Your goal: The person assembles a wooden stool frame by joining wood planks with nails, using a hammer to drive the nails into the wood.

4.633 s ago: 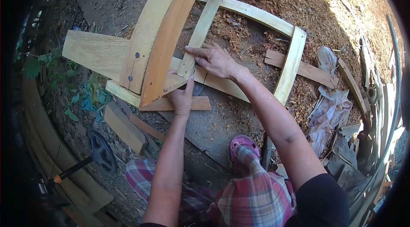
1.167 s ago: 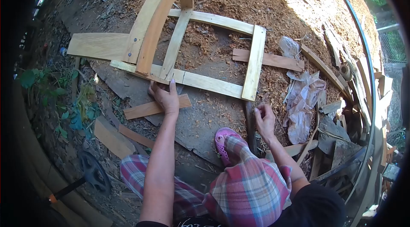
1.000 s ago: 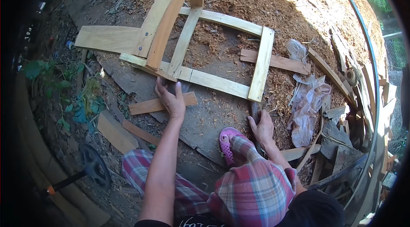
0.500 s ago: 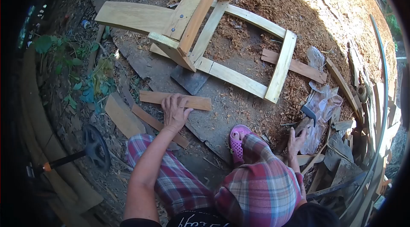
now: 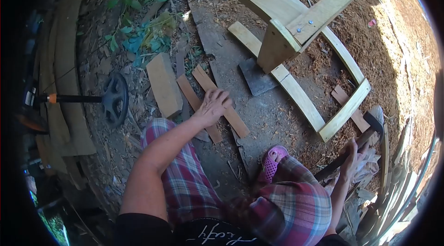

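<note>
My left hand [image 5: 213, 106] lies over a thin wooden slat [image 5: 237, 123], its fingers curled around the slat's edges. The slat rests low over the ground beside a second, similar slat [image 5: 187, 89]. At the right, my right hand [image 5: 354, 158] is closed around the handle of a hammer [image 5: 332, 166]; its dark curved head points up and away from me. Beyond both hands stands a pale wooden frame [image 5: 300, 93] with curved rails and an upright board joined by bolts. A dark flat block [image 5: 255, 79] sits under its near corner.
A thick wood block [image 5: 163, 84] lies left of the slats. Further left is a black wheel [image 5: 114, 99] on a shaft. My pink sandal [image 5: 273, 160] is between the hands. Scrap wood [image 5: 409, 162] lines the right side; wood shavings cover the ground behind the frame.
The view has turned, so the frame appears further right. My right hand now grips the hammer, which lay beside it before. My left hand stays on the slat, which now appears angled.
</note>
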{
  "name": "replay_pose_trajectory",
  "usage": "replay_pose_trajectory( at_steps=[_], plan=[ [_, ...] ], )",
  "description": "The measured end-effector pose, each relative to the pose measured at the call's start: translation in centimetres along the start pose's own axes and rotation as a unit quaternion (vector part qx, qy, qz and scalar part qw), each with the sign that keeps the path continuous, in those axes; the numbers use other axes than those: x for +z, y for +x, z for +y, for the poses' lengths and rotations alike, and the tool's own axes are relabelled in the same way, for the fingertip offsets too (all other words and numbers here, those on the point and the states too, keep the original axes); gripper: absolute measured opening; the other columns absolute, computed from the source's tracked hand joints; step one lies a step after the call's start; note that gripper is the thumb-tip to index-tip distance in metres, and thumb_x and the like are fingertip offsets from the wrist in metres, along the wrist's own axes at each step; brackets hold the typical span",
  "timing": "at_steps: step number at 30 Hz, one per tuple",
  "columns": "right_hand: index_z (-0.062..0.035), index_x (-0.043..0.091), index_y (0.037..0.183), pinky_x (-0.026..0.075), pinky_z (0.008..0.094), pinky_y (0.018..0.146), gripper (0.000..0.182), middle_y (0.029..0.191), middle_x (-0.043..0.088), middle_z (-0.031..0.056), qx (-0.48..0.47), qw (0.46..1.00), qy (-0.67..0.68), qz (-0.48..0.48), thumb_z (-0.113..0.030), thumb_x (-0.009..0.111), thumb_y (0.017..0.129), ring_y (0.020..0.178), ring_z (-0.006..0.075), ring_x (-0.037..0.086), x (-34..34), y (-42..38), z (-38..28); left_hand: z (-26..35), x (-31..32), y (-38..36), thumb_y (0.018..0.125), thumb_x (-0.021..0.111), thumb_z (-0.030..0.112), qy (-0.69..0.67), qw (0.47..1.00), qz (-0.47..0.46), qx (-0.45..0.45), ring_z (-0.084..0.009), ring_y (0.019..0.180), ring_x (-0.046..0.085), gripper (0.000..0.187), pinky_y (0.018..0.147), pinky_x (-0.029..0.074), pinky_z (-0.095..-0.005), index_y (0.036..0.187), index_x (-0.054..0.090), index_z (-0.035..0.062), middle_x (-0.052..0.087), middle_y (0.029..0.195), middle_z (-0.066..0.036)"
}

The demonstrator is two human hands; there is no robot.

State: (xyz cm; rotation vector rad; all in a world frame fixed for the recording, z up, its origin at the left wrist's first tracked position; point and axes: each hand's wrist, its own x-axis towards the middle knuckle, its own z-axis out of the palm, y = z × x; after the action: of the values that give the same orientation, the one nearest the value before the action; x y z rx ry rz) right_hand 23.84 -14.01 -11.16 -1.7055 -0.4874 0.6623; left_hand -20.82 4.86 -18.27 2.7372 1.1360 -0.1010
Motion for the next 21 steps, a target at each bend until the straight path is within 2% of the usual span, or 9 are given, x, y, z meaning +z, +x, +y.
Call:
replay_pose_trajectory(
  at_steps=[3, 5, 7, 8, 9, 13, 15, 19, 21],
  plan=[
    [-0.0039, 0.047, 0.107, 0.042, 0.0226, 0.044, 0.025, 0.071, 0.051, 0.0002, 0.062, 0.977, -0.021, -0.201, -0.004, 0.062, 0.087, 0.05, 0.008, 0.05, 4.9, -1.0, -1.9, -0.9, 0.2, -0.6, 0.075, 0.062, 0.01, -0.006, 0.992, -0.081, 0.096, -0.0277, 0.115, 0.048, 0.028, 0.104, 0.03, -0.0494, 0.102, 0.054, 0.012, 0.054, 0.109, -0.008],
    [-0.0066, 0.046, 0.085, 0.04, 0.0221, 0.044, 0.022, 0.067, 0.049, -0.0017, 0.079, 0.942, -0.072, -0.319, -0.004, 0.067, 0.083, 0.051, 0.006, 0.048, 7.9, -1.8, -0.8, -1.2, -0.7, -1.7, 0.075, 0.063, 0.011, 0.001, 0.984, -0.161, 0.077, -0.0269, 0.115, 0.049, 0.031, 0.104, 0.03, -0.0498, 0.105, 0.057, 0.0123, 0.054, 0.11, -0.007],
    [-0.0057, 0.045, 0.08, 0.036, 0.0243, 0.048, 0.025, 0.065, 0.043, -0.0039, 0.055, 0.913, -0.088, -0.394, -0.004, 0.07, 0.081, 0.058, 0.005, 0.042, 10.1, -2.7, 2.7, -0.9, -2.1, -2.7, 0.075, 0.064, 0.012, 0.004, 0.968, -0.244, 0.062, -0.0262, 0.114, 0.05, 0.033, 0.104, 0.03, -0.0503, 0.108, 0.059, 0.0125, 0.055, 0.111, -0.007],
    [-0.0046, 0.046, 0.078, 0.034, 0.0259, 0.051, 0.026, 0.065, 0.041, -0.0028, 0.084, 0.897, -0.098, -0.423, -0.005, 0.072, 0.078, 0.061, 0.0067, 0.038, 11.6, -3.4, 2.4, -0.5, -3.3, -3.0, 0.076, 0.065, 0.012, 0.072, 0.923, -0.377, 0.034, -0.025, 0.116, 0.05, 0.034, 0.104, 0.031, -0.0504, 0.11, 0.062, 0.0131, 0.057, 0.114, -0.007],
    [-0.0041, 0.047, 0.079, 0.035, 0.0266, 0.053, 0.027, 0.065, 0.041, -0.0012, 0.021, 0.882, -0.131, -0.452, -0.007, 0.073, 0.076, 0.062, 0.0076, 0.039, 12.5, -3.6, 4.0, -0.3, -4.5, -3.1, 0.077, 0.067, 0.013, 0.136, 0.854, -0.502, 0.008, -0.0238, 0.119, 0.05, 0.036, 0.105, 0.031, -0.0506, 0.113, 0.065, 0.0137, 0.058, 0.117, -0.008],
    [-0.0042, 0.047, 0.081, 0.036, 0.0281, 0.053, 0.025, 0.067, 0.042, -0.0002, -0.017, 0.852, -0.13, -0.507, -0.008, 0.071, 0.078, 0.063, 0.0078, 0.039, 16.0, -4.7, 3.7, -1.5, -7.9, -0.5, 0.08, 0.071, 0.016, -0.004, 0.819, -0.555, -0.145, -0.024, 0.117, 0.053, 0.033, 0.102, 0.038, -0.0461, 0.113, 0.069, 0.0126, 0.061, 0.119, -0.01],
    [-0.0044, 0.046, 0.083, 0.036, 0.0283, 0.055, 0.024, 0.069, 0.042, 0.0001, 0.024, 0.842, -0.124, -0.525, -0.009, 0.069, 0.079, 0.065, 0.0083, 0.039, 16.9, -5.0, 4.6, -4.4, -5.7, 0.5, 0.082, 0.073, 0.017, -0.221, 0.898, -0.266, -0.271, -0.0238, 0.105, 0.061, 0.023, 0.091, 0.047, -0.0392, 0.103, 0.07, 0.0086, 0.066, 0.107, -0.011],
    [-0.0039, 0.047, 0.086, 0.039, 0.028, 0.061, 0.025, 0.07, 0.038, 0.0006, 0.056, 0.824, -0.125, -0.549, -0.013, 0.07, 0.081, 0.069, 0.0088, 0.04, 16.5, -4.8, 6.8, -6.8, -3.6, 7.8, 0.083, 0.072, 0.014, -0.322, 0.877, 0.1, -0.342, -0.0162, 0.074, 0.064, 0.015, 0.07, 0.051, -0.0317, 0.093, 0.067, 0.0043, 0.067, 0.079, -0.006],
    [-0.0037, 0.048, 0.086, 0.04, 0.0287, 0.061, 0.025, 0.07, 0.04, 0.0015, 0.044, 0.828, -0.114, -0.547, -0.013, 0.07, 0.081, 0.068, 0.0097, 0.041, 16.0, -4.6, 6.6, -6.3, -3.2, 12.0, 0.084, 0.072, 0.014, -0.359, 0.848, 0.188, -0.341, -0.014, 0.072, 0.062, 0.015, 0.069, 0.051, -0.0301, 0.093, 0.067, 0.0039, 0.067, 0.079, -0.006]
  ],
)
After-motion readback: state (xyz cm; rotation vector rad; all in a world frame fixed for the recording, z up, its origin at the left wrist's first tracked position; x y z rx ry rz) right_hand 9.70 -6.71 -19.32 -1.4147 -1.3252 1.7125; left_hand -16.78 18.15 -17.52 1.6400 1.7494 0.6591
